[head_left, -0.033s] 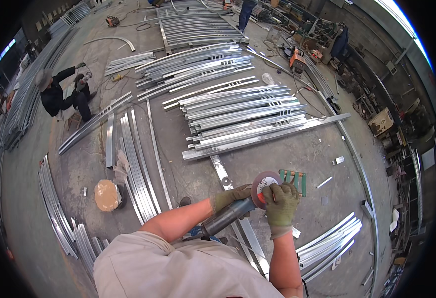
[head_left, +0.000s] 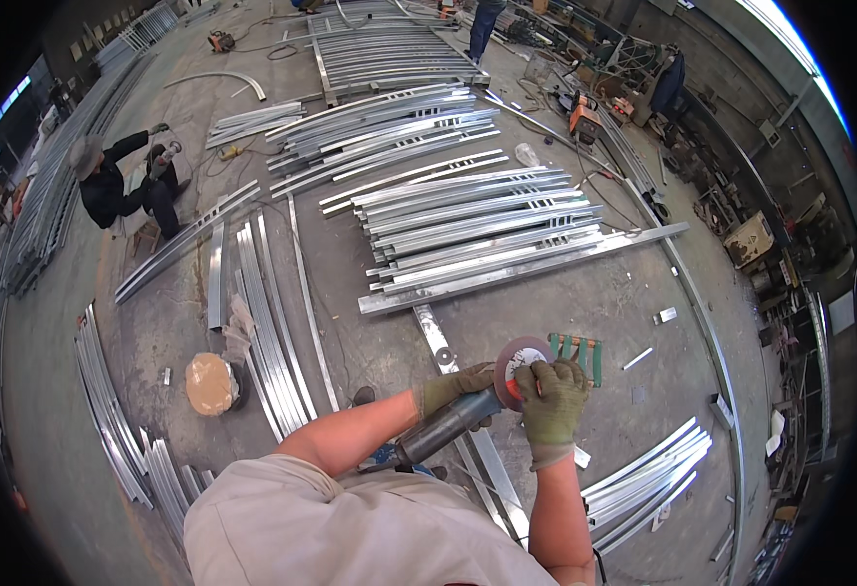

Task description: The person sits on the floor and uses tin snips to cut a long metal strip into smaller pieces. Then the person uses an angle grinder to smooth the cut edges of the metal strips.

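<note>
An angle grinder (head_left: 448,428) lies slantwise in front of my body, its dark cylindrical body pointing back toward my waist. My gloved left hand (head_left: 456,388) is wrapped round it near the head. At the far end sits a round reddish-brown disc (head_left: 512,350) with a pale centre, facing up. My gloved right hand (head_left: 557,405) has its fingers curled over the middle of the disc, beside a red part; the fingertips' exact hold is partly hidden. Beneath the grinder a flat metal bar (head_left: 430,327) runs along the floor.
Stacked silvery metal profiles (head_left: 477,230) lie ahead; more strips (head_left: 648,483) lie at the right. A small green-slatted stool (head_left: 585,361) stands just beyond my right hand. A round-topped stool (head_left: 211,384) is at the left. One person (head_left: 121,186) sits farther left; another (head_left: 484,29) stands far ahead.
</note>
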